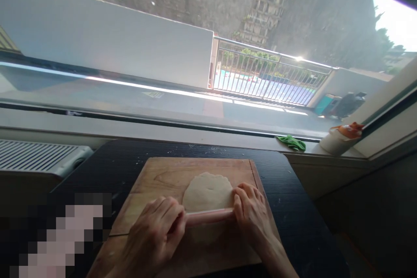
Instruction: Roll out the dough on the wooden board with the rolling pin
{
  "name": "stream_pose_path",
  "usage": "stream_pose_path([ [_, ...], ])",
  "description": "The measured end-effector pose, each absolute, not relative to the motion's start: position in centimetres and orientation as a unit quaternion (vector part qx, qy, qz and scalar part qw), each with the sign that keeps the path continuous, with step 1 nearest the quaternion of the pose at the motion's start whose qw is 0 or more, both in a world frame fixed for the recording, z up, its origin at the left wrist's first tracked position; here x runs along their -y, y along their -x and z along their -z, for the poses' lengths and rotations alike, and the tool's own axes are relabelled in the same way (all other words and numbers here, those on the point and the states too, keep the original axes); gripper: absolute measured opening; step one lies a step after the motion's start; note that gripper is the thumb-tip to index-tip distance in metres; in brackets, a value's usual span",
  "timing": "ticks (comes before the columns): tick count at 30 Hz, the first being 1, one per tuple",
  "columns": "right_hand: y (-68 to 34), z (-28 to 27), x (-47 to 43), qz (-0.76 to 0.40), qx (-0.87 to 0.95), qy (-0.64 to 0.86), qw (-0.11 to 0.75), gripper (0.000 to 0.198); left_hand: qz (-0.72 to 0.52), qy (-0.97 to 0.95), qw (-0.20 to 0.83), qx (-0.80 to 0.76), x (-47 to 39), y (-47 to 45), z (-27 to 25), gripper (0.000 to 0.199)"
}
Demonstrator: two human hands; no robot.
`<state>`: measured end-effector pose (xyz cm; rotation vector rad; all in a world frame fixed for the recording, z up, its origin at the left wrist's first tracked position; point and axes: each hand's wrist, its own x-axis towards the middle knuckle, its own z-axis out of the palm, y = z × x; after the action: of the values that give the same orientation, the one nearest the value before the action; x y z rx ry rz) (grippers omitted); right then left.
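A flat, roughly round sheet of dough lies on a wooden board. Across its near edge rests a pinkish rolling pin, set nearly crosswise to my view. My left hand is closed around the pin's left end, its fingers curled over. At the other end, my right hand grips the pin with bent fingers, close to the dough's right side. The pin's two ends are hidden under my hands.
The board sits on a dark table dusted with white specks. Behind it runs a window sill with a green cloth and a white container. A white radiator stands at the left. A blurred patch covers the lower left.
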<state>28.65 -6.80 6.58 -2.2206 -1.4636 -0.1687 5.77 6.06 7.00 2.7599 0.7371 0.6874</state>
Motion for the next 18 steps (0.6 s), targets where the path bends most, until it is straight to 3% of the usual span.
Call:
stream_pose_path([
  [4, -29.0, -7.8, 4.8, 0.083, 0.530, 0.815, 0.220, 0.022, -0.198, -0.955, 0.112, -0.191, -7.3, -5.6, -7.4, 0.012],
  [9, -28.6, -9.1, -0.5, 0.096, 0.529, 0.817, 0.207, 0.023, -0.183, -0.929, 0.054, -0.317, -10.5, -8.3, -7.9, 0.029],
  [18, -28.3, -8.5, -2.7, 0.056, 0.551, 0.811, 0.190, 0.029, -0.210, -0.901, 0.044, -0.377, -10.7, -8.4, -7.1, 0.024],
])
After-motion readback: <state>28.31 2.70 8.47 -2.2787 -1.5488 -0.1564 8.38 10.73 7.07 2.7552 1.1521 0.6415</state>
